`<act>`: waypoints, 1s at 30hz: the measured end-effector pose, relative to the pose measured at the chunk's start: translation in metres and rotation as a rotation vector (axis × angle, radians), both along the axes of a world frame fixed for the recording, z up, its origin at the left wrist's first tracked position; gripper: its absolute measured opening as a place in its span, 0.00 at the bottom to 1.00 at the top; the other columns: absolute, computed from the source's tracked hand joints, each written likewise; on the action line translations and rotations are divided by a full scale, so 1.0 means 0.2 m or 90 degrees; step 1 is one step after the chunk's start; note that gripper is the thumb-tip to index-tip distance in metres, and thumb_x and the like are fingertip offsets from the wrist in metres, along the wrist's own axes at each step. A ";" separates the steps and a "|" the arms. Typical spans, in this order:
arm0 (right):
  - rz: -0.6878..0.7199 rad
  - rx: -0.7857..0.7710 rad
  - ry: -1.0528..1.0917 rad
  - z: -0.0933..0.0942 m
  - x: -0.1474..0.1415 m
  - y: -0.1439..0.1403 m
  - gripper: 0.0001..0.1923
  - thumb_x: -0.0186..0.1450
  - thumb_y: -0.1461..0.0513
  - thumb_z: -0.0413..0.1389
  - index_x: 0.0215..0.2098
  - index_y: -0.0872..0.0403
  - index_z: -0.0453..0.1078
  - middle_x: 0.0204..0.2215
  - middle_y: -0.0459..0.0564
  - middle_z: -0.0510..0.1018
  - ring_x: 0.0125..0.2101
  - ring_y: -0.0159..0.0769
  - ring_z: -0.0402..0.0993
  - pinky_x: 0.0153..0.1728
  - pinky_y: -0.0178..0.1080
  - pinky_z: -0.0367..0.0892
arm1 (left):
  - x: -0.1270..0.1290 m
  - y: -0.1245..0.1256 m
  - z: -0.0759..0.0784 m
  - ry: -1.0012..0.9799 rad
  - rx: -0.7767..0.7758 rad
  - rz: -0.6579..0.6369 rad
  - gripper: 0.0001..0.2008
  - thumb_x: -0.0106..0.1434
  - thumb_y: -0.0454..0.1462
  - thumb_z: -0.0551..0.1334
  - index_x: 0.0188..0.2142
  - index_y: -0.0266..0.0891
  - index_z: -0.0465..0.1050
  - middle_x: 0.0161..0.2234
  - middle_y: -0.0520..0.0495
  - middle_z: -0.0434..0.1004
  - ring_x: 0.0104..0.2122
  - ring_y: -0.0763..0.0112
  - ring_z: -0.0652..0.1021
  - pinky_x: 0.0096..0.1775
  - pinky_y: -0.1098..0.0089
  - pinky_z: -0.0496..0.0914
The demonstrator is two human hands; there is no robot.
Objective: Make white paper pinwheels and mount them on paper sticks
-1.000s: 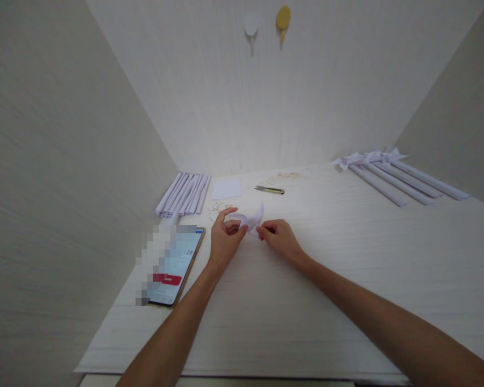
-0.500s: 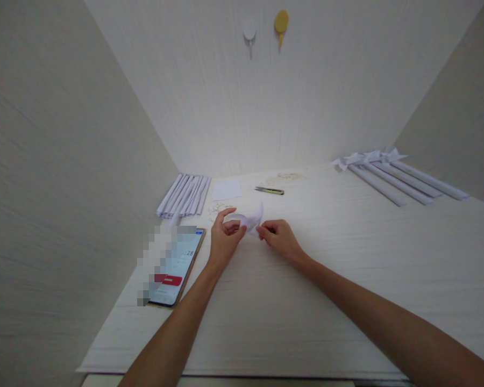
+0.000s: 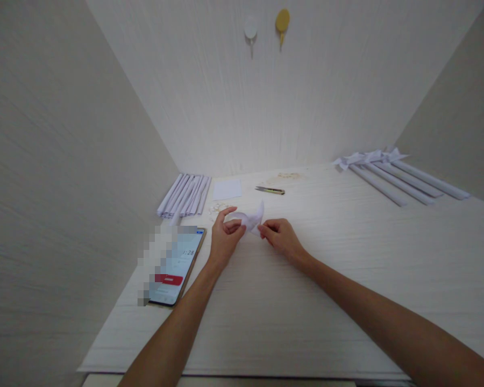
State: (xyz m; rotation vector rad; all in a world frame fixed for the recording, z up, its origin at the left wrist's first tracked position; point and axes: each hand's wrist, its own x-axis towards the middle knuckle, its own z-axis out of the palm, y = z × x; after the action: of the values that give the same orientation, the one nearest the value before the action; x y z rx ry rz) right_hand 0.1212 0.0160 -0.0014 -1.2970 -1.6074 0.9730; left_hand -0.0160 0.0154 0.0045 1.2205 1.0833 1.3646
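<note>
A folded piece of white paper [image 3: 253, 220] is held between my hands, one pointed corner standing up. My left hand [image 3: 225, 236] pinches its left part between thumb and fingers, the index finger raised over it. The fingertips of my right hand [image 3: 280, 235] are closed on its lower right edge. Just behind my left hand lies a small heap of pale rubber bands [image 3: 219, 207]. Farther back are a flat white paper sheet [image 3: 227, 190] and thread snips [image 3: 270, 190] with a yellowish handle.
A phone [image 3: 177, 269] with a lit screen lies left of my left forearm. Rolled paper tubes [image 3: 184, 195] are stacked at the back left. Several paper sticks with pinwheel-like folded ends [image 3: 391, 174] lie at the back right. Walls enclose the white table [image 3: 347, 231]; two hooks [image 3: 282, 21] hang behind.
Hardly anything differs. Both hands keep their grip on the folded paper, and the whole view has shifted very slightly.
</note>
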 end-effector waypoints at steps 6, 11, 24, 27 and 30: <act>0.002 0.007 0.002 0.00 0.00 0.00 0.13 0.52 0.61 0.48 0.11 0.57 0.60 0.07 0.39 0.56 0.12 0.24 0.50 0.16 0.31 0.47 | -0.01 0.00 0.00 0.001 -0.007 0.006 0.23 0.43 0.31 0.61 0.41 0.38 0.59 0.20 0.56 0.72 0.18 0.80 0.70 0.23 0.78 0.62; 0.001 0.003 0.004 -0.01 0.00 0.00 0.13 0.52 0.61 0.48 0.12 0.57 0.60 0.07 0.39 0.55 0.12 0.24 0.50 0.16 0.31 0.46 | -0.01 0.00 0.00 0.009 -0.001 0.003 0.23 0.43 0.30 0.60 0.41 0.39 0.59 0.19 0.57 0.71 0.18 0.80 0.70 0.21 0.80 0.60; 0.003 -0.003 0.015 -0.01 0.00 0.00 0.13 0.52 0.61 0.48 0.12 0.56 0.60 0.07 0.38 0.55 0.11 0.23 0.49 0.16 0.31 0.46 | -0.01 0.00 0.00 0.008 0.011 -0.016 0.24 0.43 0.30 0.60 0.41 0.39 0.57 0.19 0.57 0.71 0.19 0.78 0.72 0.24 0.78 0.63; 0.006 0.004 0.021 -0.01 0.00 0.00 0.14 0.52 0.60 0.48 0.11 0.56 0.60 0.07 0.38 0.55 0.12 0.24 0.49 0.16 0.31 0.46 | -0.01 0.01 -0.01 0.008 0.017 -0.020 0.24 0.43 0.30 0.60 0.42 0.39 0.57 0.20 0.56 0.72 0.21 0.77 0.73 0.25 0.77 0.64; 0.008 0.007 0.027 -0.01 0.00 0.00 0.14 0.52 0.60 0.48 0.12 0.56 0.60 0.07 0.38 0.55 0.12 0.24 0.49 0.16 0.31 0.46 | -0.01 0.01 -0.01 0.004 0.010 -0.026 0.25 0.43 0.30 0.61 0.42 0.40 0.57 0.21 0.56 0.73 0.22 0.75 0.74 0.26 0.76 0.65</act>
State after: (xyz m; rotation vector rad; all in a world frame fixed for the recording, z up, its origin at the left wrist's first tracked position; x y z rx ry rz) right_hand 0.1212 0.0169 -0.0031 -1.2516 -1.5879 0.9924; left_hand -0.0182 0.0167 0.0024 1.2534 1.0483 1.3414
